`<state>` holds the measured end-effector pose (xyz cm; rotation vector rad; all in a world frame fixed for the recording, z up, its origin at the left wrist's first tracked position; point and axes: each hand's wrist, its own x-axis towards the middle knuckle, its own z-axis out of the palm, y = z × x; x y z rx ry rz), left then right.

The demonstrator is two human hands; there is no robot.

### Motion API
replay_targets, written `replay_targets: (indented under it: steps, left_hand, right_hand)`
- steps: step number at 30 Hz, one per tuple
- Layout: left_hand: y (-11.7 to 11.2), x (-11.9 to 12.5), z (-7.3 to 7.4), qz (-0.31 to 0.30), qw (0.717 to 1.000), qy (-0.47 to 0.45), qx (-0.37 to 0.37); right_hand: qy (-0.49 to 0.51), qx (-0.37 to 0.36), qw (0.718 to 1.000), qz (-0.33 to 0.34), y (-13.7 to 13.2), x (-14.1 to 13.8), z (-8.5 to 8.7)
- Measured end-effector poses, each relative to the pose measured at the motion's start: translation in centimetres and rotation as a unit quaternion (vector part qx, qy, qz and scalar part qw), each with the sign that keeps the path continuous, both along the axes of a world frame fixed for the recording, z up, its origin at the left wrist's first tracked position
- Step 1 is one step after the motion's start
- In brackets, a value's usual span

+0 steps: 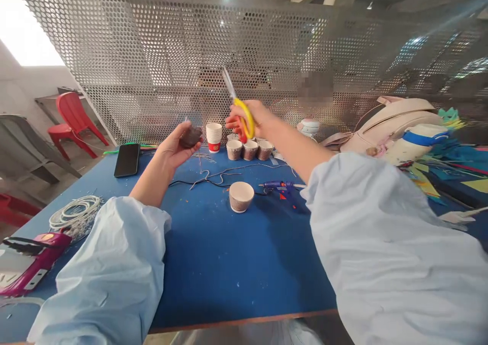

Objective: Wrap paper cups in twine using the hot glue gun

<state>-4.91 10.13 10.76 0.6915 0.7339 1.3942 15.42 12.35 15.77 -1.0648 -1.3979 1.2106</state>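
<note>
My left hand [172, 150] is raised over the far left part of the table, fingers closed round a dark brown rounded lump [190, 138] whose material I cannot tell. My right hand [260, 116] holds up a pair of scissors [248, 117] with yellow and red handles, its blades pointing up and away. Below the hands, a wrapped paper cup [241, 197] stands upright by itself. Behind it and under my right hand are several similar cups [250, 150]. A stack of white and red paper cups [214, 137] stands between the two hands.
A blue glue gun [280, 187] lies right of the single cup, its cord running left. A phone [127, 160], coiled white cord [74, 212] and a magenta device [38, 263] are at left. A pale bag [385, 126] and bottle [414, 144] crowd the right. Perforated metal panel [171, 45] behind.
</note>
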Motion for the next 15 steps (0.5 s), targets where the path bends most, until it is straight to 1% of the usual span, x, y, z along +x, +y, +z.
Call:
replay_targets:
  steps: [2, 3, 5, 6, 8, 9, 12, 14, 15]
  left_hand:
    - [-0.2, 0.8, 2.1, 0.001, 0.999, -0.017, 0.032]
    - [-0.1, 1.1, 3.1, 0.014, 0.998, -0.026, 0.05]
    - [0.1, 1.3, 4.6, 0.049, 0.994, -0.049, 0.083]
    - [0.3, 1.2, 5.1, 0.066, 0.991, -0.063, 0.096]
    - [0.6, 1.1, 5.7, 0.085, 0.986, -0.091, 0.114]
    - [0.8, 1.0, 5.8, 0.09, 0.984, -0.102, 0.116]
    - [1.0, 1.3, 5.8, 0.091, 0.982, -0.122, 0.112]
    - [1.2, 1.4, 5.6, 0.086, 0.982, -0.126, 0.112]
    - [1.3, 1.3, 5.4, 0.085, 0.982, -0.128, 0.113]
  right_hand:
    - [0.056, -0.026, 0.995, 0.076, -0.9, -3.2, -0.1]
    - [0.093, -0.032, 0.99, 0.1, -1.1, -4.4, -0.2]
    - [0.141, -0.06, 0.983, 0.098, -1.2, -6.0, -0.4]
    - [0.153, -0.075, 0.982, 0.085, -1.1, -6.4, -0.6]
    - [0.157, -0.104, 0.98, 0.063, -0.8, -6.7, -1.0]
    - [0.158, -0.116, 0.978, 0.064, -0.7, -6.7, -1.3]
    - [0.164, -0.137, 0.97, 0.116, -0.6, -6.9, -1.9]
    - [0.131, -0.12, 0.974, 0.137, -0.9, -6.8, -2.0]
    - [0.105, -0.103, 0.981, 0.129, -1.0, -6.5, -1.9]
